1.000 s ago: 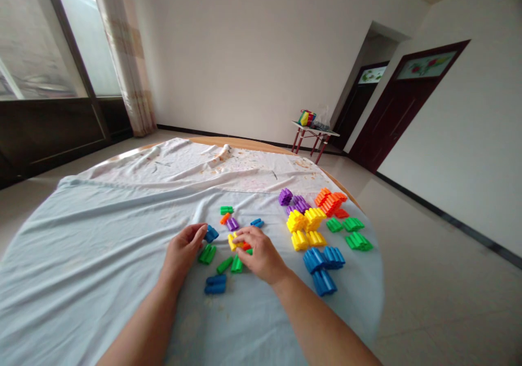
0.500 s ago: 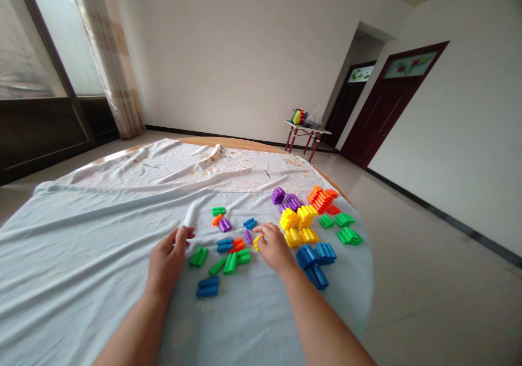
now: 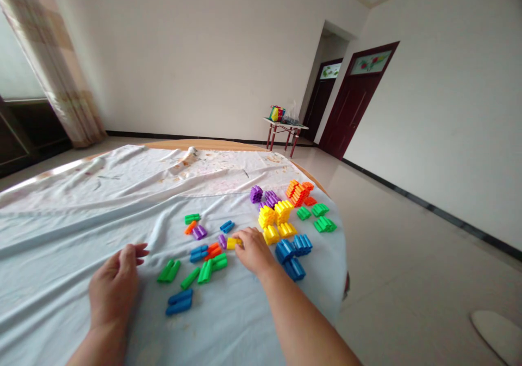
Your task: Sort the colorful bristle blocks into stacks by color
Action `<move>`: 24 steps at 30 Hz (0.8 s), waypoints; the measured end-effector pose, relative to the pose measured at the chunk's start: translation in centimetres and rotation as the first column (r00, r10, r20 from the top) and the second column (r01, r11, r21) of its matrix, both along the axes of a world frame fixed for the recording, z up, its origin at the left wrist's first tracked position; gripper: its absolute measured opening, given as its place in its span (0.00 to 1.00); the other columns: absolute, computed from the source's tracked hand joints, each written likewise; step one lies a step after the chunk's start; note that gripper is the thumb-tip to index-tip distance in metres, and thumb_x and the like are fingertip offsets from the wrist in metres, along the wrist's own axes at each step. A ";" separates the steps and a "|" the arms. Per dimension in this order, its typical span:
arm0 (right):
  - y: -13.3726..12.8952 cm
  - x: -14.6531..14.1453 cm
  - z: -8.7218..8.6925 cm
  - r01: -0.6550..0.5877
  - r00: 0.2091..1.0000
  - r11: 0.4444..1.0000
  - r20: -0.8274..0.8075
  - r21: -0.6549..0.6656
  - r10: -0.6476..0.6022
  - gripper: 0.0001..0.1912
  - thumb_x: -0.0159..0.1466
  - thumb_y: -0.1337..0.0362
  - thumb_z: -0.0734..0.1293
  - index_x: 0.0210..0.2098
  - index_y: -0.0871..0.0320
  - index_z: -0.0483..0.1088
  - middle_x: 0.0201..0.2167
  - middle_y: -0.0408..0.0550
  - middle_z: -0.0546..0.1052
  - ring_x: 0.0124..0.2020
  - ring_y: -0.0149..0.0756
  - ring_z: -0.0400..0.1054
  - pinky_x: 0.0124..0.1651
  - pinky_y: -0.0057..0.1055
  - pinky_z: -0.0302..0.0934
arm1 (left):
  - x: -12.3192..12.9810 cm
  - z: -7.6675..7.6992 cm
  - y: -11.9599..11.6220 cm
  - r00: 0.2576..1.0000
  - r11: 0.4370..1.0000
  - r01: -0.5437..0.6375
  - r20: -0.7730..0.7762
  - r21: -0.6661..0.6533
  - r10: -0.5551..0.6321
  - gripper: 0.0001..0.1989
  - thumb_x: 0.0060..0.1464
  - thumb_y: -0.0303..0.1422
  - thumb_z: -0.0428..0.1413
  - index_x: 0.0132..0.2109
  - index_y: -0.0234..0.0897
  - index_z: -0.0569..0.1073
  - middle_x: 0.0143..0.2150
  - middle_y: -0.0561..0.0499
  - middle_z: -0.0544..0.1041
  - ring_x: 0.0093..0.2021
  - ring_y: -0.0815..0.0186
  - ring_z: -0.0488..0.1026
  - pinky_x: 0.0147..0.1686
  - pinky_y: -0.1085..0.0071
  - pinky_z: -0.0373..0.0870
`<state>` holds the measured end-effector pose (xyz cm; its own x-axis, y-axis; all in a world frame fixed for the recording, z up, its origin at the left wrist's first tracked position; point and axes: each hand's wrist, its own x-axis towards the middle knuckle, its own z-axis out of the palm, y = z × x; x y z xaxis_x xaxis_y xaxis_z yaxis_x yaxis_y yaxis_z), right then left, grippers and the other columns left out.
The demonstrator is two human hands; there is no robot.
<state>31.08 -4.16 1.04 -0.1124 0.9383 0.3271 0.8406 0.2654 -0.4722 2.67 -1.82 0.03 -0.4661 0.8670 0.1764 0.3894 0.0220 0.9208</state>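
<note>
My right hand [image 3: 253, 250] has its fingertips closed on the right end of a yellow plastic block [image 3: 233, 243], made of short joined tubes, at the table cloth. A small purple block [image 3: 222, 241] lies just left of it, beside an orange block [image 3: 212, 251] and a blue block [image 3: 199, 254]. My left hand [image 3: 117, 279] hovers at the left, empty, fingers loosely stretched. Nearest to it are a green block [image 3: 168, 271] and a blue block [image 3: 179, 302]. More green blocks [image 3: 205, 271] lie between the hands.
Sorted clusters stand at the right: purple [image 3: 256, 194], yellow [image 3: 284, 211], orange [image 3: 299, 193], green [image 3: 325, 224] and blue [image 3: 294, 254]. Farther left lie a green [image 3: 192, 218] and a purple block [image 3: 199, 232]. The wrinkled cloth [image 3: 101, 203] covers a round table. A small table [image 3: 285, 123] stands by the wall.
The view has swung to the right. My right hand has closed on the yellow block, which now shows more fully. My left hand stays empty at the left.
</note>
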 end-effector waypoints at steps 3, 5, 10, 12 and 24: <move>0.1 0.0 -0.1 -0.022 1.000 1.000 0.003 -0.009 0.022 0.15 0.56 0.73 0.65 0.42 0.57 0.73 0.40 0.50 0.76 0.45 0.41 0.66 0.50 0.34 0.60 | -0.2 -0.2 0.0 1.000 1.000 -0.011 0.013 -0.007 0.011 0.17 0.52 0.44 0.48 0.36 0.38 0.76 0.30 0.53 0.76 0.33 0.64 0.71 0.39 0.70 0.65; 0.2 -0.1 -0.1 0.002 1.000 1.000 -0.015 0.006 -0.002 0.14 0.56 0.71 0.66 0.42 0.57 0.73 0.39 0.51 0.76 0.45 0.40 0.67 0.49 0.34 0.60 | -0.4 -0.2 0.0 1.000 1.000 -0.017 0.022 -0.008 0.017 0.17 0.52 0.44 0.48 0.36 0.38 0.76 0.30 0.53 0.76 0.33 0.64 0.71 0.39 0.70 0.65; 0.3 0.0 -0.1 0.104 0.991 0.994 -0.088 0.014 -0.103 0.18 0.54 0.56 0.72 0.42 0.58 0.72 0.34 0.51 0.76 0.39 0.41 0.68 0.45 0.35 0.61 | -0.5 -0.4 0.1 0.998 0.999 -0.035 0.055 -0.004 0.035 0.17 0.51 0.44 0.49 0.35 0.38 0.76 0.29 0.52 0.76 0.32 0.62 0.71 0.37 0.69 0.66; 0.2 0.1 0.0 0.087 0.992 0.996 -0.097 0.016 -0.085 0.18 0.56 0.55 0.70 0.41 0.59 0.72 0.32 0.50 0.76 0.38 0.41 0.68 0.44 0.36 0.61 | -0.4 -0.4 0.1 0.995 0.999 -0.040 0.087 0.006 0.040 0.17 0.51 0.43 0.49 0.35 0.37 0.76 0.29 0.51 0.76 0.31 0.63 0.70 0.36 0.69 0.66; 0.3 0.4 -0.9 -0.223 0.971 0.974 -0.083 0.033 0.225 0.28 0.53 0.82 0.60 0.49 0.53 0.70 0.50 0.48 0.72 0.53 0.38 0.63 0.56 0.38 0.57 | 0.4 0.5 -0.6 0.989 0.999 -0.038 0.144 0.012 0.036 0.19 0.50 0.43 0.49 0.36 0.31 0.75 0.28 0.48 0.75 0.29 0.63 0.70 0.33 0.69 0.68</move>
<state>31.46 -3.81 0.14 -0.2896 0.8844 0.3659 0.7154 0.4540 -0.5311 3.04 -2.41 0.51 -0.5192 0.8464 0.1183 0.2526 0.0197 0.9674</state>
